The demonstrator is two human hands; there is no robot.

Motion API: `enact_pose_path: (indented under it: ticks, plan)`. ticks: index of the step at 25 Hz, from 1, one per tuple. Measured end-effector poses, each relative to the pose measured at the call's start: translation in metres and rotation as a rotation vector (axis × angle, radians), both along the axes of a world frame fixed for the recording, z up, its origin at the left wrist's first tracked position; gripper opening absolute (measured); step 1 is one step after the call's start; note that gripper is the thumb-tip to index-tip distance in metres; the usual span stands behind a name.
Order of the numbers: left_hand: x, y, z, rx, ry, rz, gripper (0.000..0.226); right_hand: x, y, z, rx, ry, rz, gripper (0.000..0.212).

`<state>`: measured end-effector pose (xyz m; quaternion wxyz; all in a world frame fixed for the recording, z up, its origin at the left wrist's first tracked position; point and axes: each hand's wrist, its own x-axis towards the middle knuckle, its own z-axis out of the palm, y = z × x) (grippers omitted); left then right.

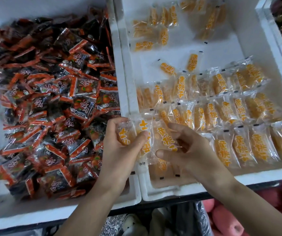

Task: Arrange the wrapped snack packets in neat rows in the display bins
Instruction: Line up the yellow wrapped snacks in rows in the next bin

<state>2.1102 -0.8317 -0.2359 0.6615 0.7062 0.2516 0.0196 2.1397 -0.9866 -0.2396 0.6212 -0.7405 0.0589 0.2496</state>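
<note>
Pinching yellow packets (125, 133) in the left grip (119, 150), thumb pressing on top, over the near left corner of the right bin (126, 65). Pinching a third packet (162, 135) between thumb and curled fingers of the right grip (193, 150), just beside them. Showing rows (222, 113) lying along that bin's near edge, loose packets (153, 31) toward its far edge, and red packets (51, 99) heaping in the left bin (34, 213).

Our left hand (123, 147) reaches in toward 1 o'clock, thumb pressed across the packets (127, 133) it grips, fingers curled behind them. Our right hand (194, 150) points toward 10 o'clock (forearm bare, like the left), curled fingers and thumb pinching a packet (161, 136).
</note>
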Motion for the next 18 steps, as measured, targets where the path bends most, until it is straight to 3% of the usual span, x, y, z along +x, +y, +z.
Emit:
enact_pose_path:
  ticks: [2, 6, 8, 12, 15, 18]
  plan:
    - [-0.003, 0.001, -0.002, -0.011, -0.001, -0.005, 0.035, -0.002, -0.001, -0.002, 0.032, -0.003, -0.025, 0.056]
    - [-0.01, -0.001, -0.002, 0.014, -0.005, -0.058, 0.037, -0.012, -0.003, 0.0, 0.044, -0.005, 0.076, 0.014]
    - [-0.009, -0.001, 0.0, 0.043, -0.033, -0.055, 0.034, -0.011, -0.009, -0.001, -0.082, -0.114, 0.105, 0.023]
    - [-0.002, 0.011, 0.005, 0.151, -0.095, -0.035, 0.036, -0.003, -0.016, -0.01, -0.55, -0.428, 0.244, 0.009]
    - [0.0, 0.016, 0.005, 0.178, -0.094, -0.037, 0.037, -0.006, -0.005, -0.027, -0.608, -0.462, 0.459, 0.016]
    - [-0.002, 0.016, 0.004, 0.196, -0.1, -0.061, 0.037, -0.004, 0.005, -0.031, -0.541, -0.437, 0.456, 0.018]
